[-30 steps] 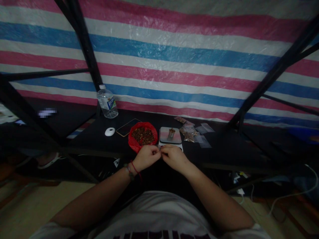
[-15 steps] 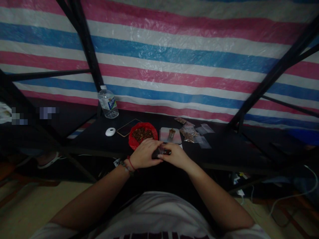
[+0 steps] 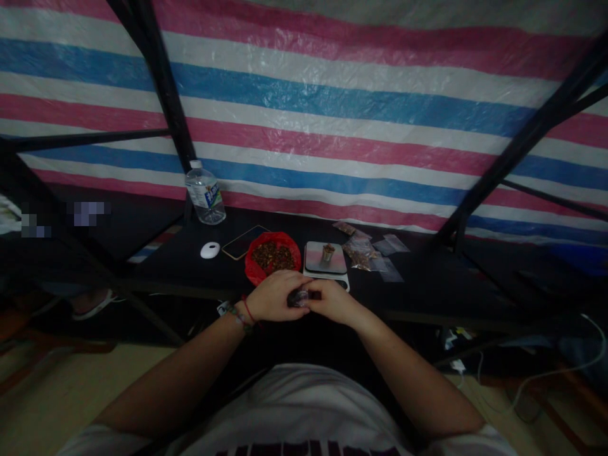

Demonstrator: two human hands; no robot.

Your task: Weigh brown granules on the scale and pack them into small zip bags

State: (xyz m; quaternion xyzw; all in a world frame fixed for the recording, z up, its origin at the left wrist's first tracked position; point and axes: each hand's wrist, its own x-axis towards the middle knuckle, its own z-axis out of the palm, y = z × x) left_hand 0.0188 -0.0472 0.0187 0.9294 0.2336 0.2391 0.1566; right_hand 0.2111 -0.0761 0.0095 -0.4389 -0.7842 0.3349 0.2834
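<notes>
Between my two hands, at the table's front edge, is a small clear plastic bag (image 3: 299, 297), partly hidden by the fingers. My left hand (image 3: 275, 295) curls round its left side, with the fingers closed on it. From the other side, the bent fingers of my right hand (image 3: 332, 302) pinch the bag's edge. Just beyond the left hand sits a red bowl-shaped bag (image 3: 251, 269) full of brown, nut-like pieces. Behind the right hand stands a white kitchen scale (image 3: 311, 263) bearing a small metal cup (image 3: 327, 254) with brown pieces heaped in it.
Small zip bags (image 3: 358, 256), some with brown contents, lie right of the scale. A phone (image 3: 242, 244), a white mouse (image 3: 209, 251) and a large water bottle (image 3: 206, 196) are on the left. Black metal posts (image 3: 164, 82) frame the table (image 3: 427, 285) before a striped plastic sheet (image 3: 332, 114).
My right hand has drawn its fingers closer together at the bag's edge. Both hands sit slightly lower, and more of the scale's front shows.
</notes>
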